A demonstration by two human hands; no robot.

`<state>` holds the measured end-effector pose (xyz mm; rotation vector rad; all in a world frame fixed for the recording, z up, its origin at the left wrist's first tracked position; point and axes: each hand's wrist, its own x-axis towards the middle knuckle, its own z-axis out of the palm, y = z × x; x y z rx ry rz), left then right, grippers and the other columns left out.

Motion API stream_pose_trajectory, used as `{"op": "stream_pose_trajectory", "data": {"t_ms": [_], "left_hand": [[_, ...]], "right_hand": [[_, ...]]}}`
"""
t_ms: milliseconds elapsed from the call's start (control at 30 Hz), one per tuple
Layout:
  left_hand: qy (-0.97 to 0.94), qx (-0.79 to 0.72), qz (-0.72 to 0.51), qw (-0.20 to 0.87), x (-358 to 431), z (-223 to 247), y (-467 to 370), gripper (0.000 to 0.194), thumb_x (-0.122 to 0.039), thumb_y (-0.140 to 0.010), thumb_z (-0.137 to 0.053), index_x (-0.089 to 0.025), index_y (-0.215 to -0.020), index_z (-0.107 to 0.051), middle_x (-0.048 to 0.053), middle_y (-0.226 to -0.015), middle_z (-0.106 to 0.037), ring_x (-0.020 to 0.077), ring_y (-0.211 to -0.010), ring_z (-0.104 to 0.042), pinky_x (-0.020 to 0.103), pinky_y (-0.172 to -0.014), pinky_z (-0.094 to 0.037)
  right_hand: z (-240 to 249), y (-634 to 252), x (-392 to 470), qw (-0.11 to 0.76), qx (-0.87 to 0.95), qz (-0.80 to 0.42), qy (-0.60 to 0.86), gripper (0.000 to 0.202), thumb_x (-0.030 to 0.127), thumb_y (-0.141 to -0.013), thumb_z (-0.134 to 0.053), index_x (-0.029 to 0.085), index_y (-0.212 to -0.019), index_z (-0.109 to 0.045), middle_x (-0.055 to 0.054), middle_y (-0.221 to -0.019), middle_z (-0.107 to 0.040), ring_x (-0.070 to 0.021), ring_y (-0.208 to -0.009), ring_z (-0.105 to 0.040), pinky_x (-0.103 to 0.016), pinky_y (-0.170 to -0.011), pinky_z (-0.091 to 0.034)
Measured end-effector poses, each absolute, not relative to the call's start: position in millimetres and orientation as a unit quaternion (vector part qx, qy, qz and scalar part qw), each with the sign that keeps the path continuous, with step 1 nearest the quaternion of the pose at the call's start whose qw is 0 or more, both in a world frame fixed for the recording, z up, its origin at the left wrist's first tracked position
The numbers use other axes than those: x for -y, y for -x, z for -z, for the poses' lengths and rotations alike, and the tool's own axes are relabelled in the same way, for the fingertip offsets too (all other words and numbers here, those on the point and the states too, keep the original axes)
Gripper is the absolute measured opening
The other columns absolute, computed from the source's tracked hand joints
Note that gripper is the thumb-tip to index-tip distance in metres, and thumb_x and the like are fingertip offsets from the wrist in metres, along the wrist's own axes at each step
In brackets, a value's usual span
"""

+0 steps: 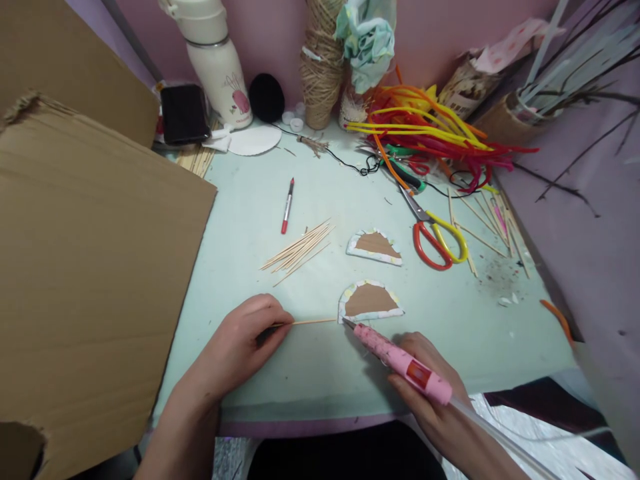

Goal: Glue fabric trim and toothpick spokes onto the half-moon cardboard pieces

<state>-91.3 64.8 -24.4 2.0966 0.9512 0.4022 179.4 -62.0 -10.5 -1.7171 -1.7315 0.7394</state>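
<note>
Between the fingers of my left hand [250,333] is a thin wooden skewer [315,323], pointing right, its tip at the lower left corner of a half-round cardboard piece [371,300] edged with pale patterned fabric. My right hand [435,387] grips a pink hot glue gun [400,360], a clear glue stick trailing from its back. The nozzle is at that same corner, by the skewer's tip; whether it touches cannot be made out. A second half-round piece [375,245] lies just behind. Farther left rests a pile of skewers [300,248].
A large cardboard sheet [100,267] stands along the left. Red-and-yellow-handled scissors [435,233] and a red marker [287,207] lie on the table. Along the back are a white bottle [215,67], a twine cone [321,67] and coloured pipe cleaners [430,127].
</note>
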Motion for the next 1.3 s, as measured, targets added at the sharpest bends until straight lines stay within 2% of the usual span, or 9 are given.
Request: {"op": "stream_pose_trajectory", "data": {"t_ms": [67, 200, 267, 333, 400, 600, 867, 1067, 1300], "left_hand": [[-0.823, -0.377, -0.158, 0.394, -65, 24, 91, 0.018, -0.019, -0.096, -0.048, -0.021, -0.091, -0.066, 0.002, -0.086, -0.062, 0.0129, -0.079, -0.058, 0.025, -0.068, -0.046], [-0.824, -0.378, -0.146, 0.396, -65, 24, 92, 0.018, -0.019, -0.096, -0.048, -0.021, -0.091, -0.066, 0.002, -0.087, -0.062, 0.0132, -0.08, -0.058, 0.025, -0.068, -0.046], [-0.823, -0.378, -0.147, 0.397, -65, 24, 92, 0.018, -0.019, -0.095, -0.049, -0.022, -0.092, -0.065, 0.002, -0.088, -0.062, 0.013, -0.08, -0.057, 0.025, -0.068, -0.046], [-0.823, -0.377, -0.154, 0.396, -64, 25, 92, 0.017, -0.019, -0.095, -0.049, -0.022, -0.092, -0.065, 0.002, -0.088, -0.061, 0.0128, -0.081, -0.057, 0.025, -0.069, -0.046], [-0.822, -0.377, -0.155, 0.398, -64, 25, 92, 0.017, -0.018, -0.095, -0.049, -0.022, -0.092, -0.065, 0.002, -0.088, -0.061, 0.0127, -0.081, -0.057, 0.025, -0.07, -0.046], [-0.824, -0.375, -0.15, 0.397, -64, 25, 92, 0.016, -0.018, -0.095, -0.05, -0.022, -0.093, -0.065, 0.001, -0.089, -0.061, 0.0126, -0.082, -0.057, 0.024, -0.07, -0.045], [-0.828, -0.369, -0.147, 0.395, -64, 26, 91, 0.016, -0.017, -0.095, -0.05, -0.023, -0.093, -0.065, 0.001, -0.089, -0.061, 0.0133, -0.083, -0.056, 0.025, -0.07, -0.045], [-0.83, -0.364, -0.15, 0.395, -63, 26, 91, 0.016, -0.017, -0.095, -0.051, -0.023, -0.094, -0.065, 0.002, -0.089, -0.061, 0.0137, -0.083, -0.057, 0.026, -0.07, -0.045], [-0.83, -0.367, -0.153, 0.391, -63, 24, 90, 0.016, -0.019, -0.095, -0.051, -0.023, -0.094, -0.066, 0.002, -0.089, -0.062, 0.0141, -0.083, -0.058, 0.026, -0.07, -0.046]], "right_hand": [[10, -180, 62, 0.29, 0.659, -0.273, 0.638, 0.015, 0.034, -0.096, -0.053, 0.023, -0.1, -0.062, 0.002, -0.073, -0.055, -0.0139, -0.065, -0.056, -0.025, -0.057, -0.048], [9, -181, 63, 0.272, 0.674, -0.274, 0.63, 0.028, 0.03, -0.097, -0.05, 0.025, -0.123, -0.061, 0.0, -0.078, -0.057, -0.0156, -0.07, -0.059, -0.028, -0.062, -0.051], [9, -181, 65, 0.276, 0.656, -0.28, 0.644, 0.024, 0.032, -0.097, -0.051, 0.024, -0.116, -0.063, 0.0, -0.078, -0.057, -0.0156, -0.069, -0.058, -0.028, -0.061, -0.051], [11, -182, 66, 0.277, 0.637, -0.289, 0.659, 0.017, 0.034, -0.096, -0.052, 0.022, -0.1, -0.064, 0.0, -0.076, -0.057, -0.0155, -0.067, -0.058, -0.029, -0.06, -0.051], [14, -183, 68, 0.276, 0.63, -0.293, 0.665, 0.019, 0.037, -0.095, -0.053, 0.022, -0.091, -0.064, -0.001, -0.076, -0.057, -0.016, -0.068, -0.058, -0.03, -0.06, -0.051], [21, -186, 74, 0.254, 0.645, -0.288, 0.661, 0.031, 0.036, -0.097, -0.049, 0.026, -0.123, -0.064, -0.003, -0.085, -0.06, -0.0183, -0.078, -0.06, -0.031, -0.065, -0.051], [20, -187, 75, 0.264, 0.635, -0.286, 0.667, 0.03, 0.037, -0.097, -0.05, 0.023, -0.118, -0.067, -0.003, -0.079, -0.057, -0.0176, -0.073, -0.058, -0.031, -0.062, -0.051], [19, -188, 74, 0.254, 0.672, -0.264, 0.643, 0.037, 0.033, -0.098, -0.048, 0.029, -0.134, -0.059, -0.002, -0.079, -0.056, -0.0175, -0.072, -0.058, -0.03, -0.062, -0.05], [16, -187, 77, 0.228, 0.651, -0.265, 0.673, 0.032, 0.037, -0.097, -0.049, 0.027, -0.121, -0.066, -0.004, -0.082, -0.06, -0.0191, -0.075, -0.06, -0.031, -0.064, -0.051]]}}
